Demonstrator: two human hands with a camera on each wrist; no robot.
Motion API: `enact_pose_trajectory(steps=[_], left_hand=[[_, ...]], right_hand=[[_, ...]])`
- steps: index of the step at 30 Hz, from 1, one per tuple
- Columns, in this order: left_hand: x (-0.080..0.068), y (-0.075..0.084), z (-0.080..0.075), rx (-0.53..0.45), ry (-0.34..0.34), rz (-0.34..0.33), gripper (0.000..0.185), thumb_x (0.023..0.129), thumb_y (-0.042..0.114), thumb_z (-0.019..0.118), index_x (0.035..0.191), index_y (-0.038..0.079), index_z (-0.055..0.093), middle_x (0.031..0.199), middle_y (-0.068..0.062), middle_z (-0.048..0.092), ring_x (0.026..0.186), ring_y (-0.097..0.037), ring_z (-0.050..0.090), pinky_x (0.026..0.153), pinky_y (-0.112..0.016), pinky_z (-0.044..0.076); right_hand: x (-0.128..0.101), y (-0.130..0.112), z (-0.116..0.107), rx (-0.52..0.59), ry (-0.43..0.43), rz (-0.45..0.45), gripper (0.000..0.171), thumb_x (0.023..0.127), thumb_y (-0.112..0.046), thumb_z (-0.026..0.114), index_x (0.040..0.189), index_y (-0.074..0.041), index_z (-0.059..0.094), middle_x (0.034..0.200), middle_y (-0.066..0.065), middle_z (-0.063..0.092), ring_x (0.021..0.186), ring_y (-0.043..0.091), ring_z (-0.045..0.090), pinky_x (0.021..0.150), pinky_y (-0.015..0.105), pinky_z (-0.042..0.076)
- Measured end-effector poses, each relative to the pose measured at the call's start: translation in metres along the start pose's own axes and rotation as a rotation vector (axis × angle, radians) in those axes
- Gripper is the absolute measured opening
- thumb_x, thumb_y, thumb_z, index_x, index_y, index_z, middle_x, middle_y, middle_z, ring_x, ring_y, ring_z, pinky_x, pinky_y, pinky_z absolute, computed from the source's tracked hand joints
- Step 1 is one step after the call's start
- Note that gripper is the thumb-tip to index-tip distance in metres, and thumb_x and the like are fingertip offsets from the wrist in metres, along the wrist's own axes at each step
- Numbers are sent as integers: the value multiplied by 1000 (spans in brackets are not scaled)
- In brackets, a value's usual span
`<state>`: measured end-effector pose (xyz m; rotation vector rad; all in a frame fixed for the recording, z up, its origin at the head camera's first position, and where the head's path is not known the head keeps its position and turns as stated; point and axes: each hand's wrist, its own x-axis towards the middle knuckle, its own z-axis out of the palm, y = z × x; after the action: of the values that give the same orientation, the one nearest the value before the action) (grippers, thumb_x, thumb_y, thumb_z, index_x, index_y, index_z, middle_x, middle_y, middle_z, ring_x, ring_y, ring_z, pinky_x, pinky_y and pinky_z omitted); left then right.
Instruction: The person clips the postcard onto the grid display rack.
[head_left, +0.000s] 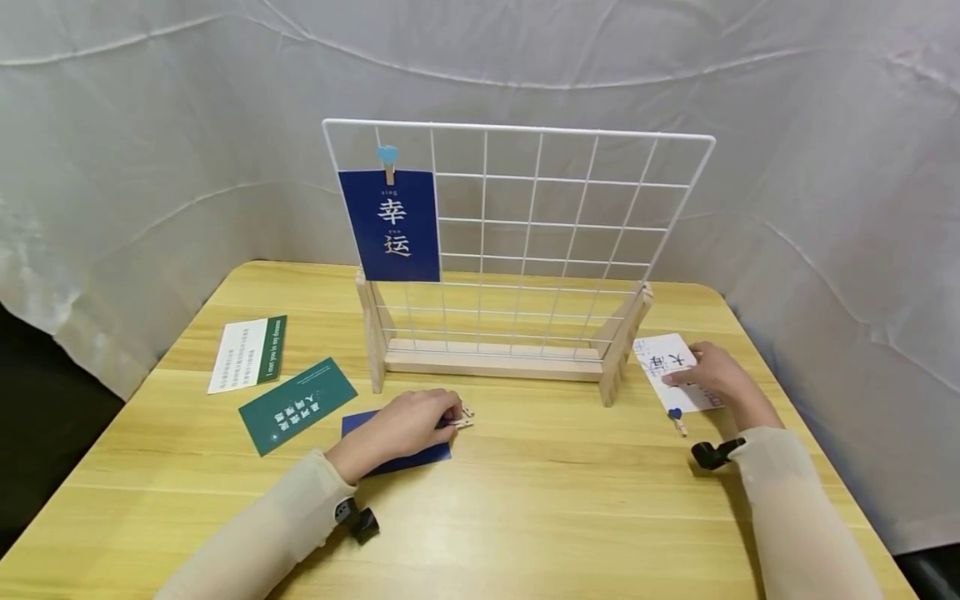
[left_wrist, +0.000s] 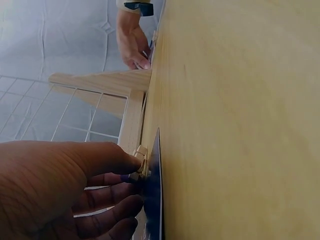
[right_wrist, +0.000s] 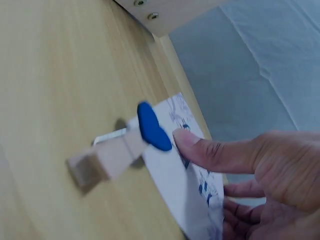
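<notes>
My left hand (head_left: 412, 421) is over a dark blue card (head_left: 408, 460) on the table. Its thumb and index finger pinch a small wooden clothespin (left_wrist: 141, 155); a dark blue piece shows beside it, partly hidden by the fingers. At the right, my right hand (head_left: 723, 375) holds a white printed card (head_left: 663, 354) by its outer edge, thumb on the face and the other fingers past the edge. A clothespin with a blue heart (right_wrist: 152, 130) lies at that card's near edge, apart from the thumb.
A white wire grid (head_left: 536, 177) stands on a wooden base (head_left: 495, 365) at the back. A light-blue heart clothespin (head_left: 388, 158) clips a blue card (head_left: 397, 265) to its upper left. Left of my left hand lie a green card (head_left: 300, 404) and a white-and-green card (head_left: 238, 358).
</notes>
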<state>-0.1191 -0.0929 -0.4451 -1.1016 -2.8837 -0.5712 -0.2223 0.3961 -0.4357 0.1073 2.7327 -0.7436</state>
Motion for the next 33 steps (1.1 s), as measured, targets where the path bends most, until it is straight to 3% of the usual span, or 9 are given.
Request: enact_pose_trajectory(steps=[5,8,11,18,25,33], left_hand=[[0,1,1,7,6,4,10,93,19,67,101,12,67,85,4,63,64,-5,52,56,-23,45],[-1,2,1,12,8,6,12,94,19,66,103,12,69,88,3,65,63,-5,51,55,-22,44],[-1,2,2,29,9,8,12,94,19,66,103,12,70,90,1,66,63,-4,52,54,-21,43],[-2,2,0,11,4,11,14,94,20,67,105,12,72,94,1,66,64,-6,53,55,-22,44],[-1,1,-3,8,-39,0,20,95,20,66,113,12,72,98,0,66,70,-8,56,59,-23,46],[-2,-1,-4,22,-9,32,7,92,15,69,99,16,71,93,2,63,69,-9,54,60,-25,46]], right_hand=[[-4,11,2,105,25,-7,98,83,-33,79,143,18,22,129,40,41,99,39,55,79,44,50],[-8,17,3,165,59,6,94,85,-32,77,144,17,22,125,36,45,89,31,58,68,33,50],[-12,21,5,221,106,22,95,87,-34,75,146,15,20,128,35,42,88,25,57,66,28,49],[-18,24,10,365,175,36,90,90,-31,73,149,9,19,130,34,40,78,15,58,62,27,53],[-22,20,9,435,150,39,90,93,-33,69,152,5,13,141,38,35,76,9,61,63,28,54],[-21,19,7,415,127,6,85,94,-25,68,153,3,14,139,37,38,74,7,62,63,28,55]])
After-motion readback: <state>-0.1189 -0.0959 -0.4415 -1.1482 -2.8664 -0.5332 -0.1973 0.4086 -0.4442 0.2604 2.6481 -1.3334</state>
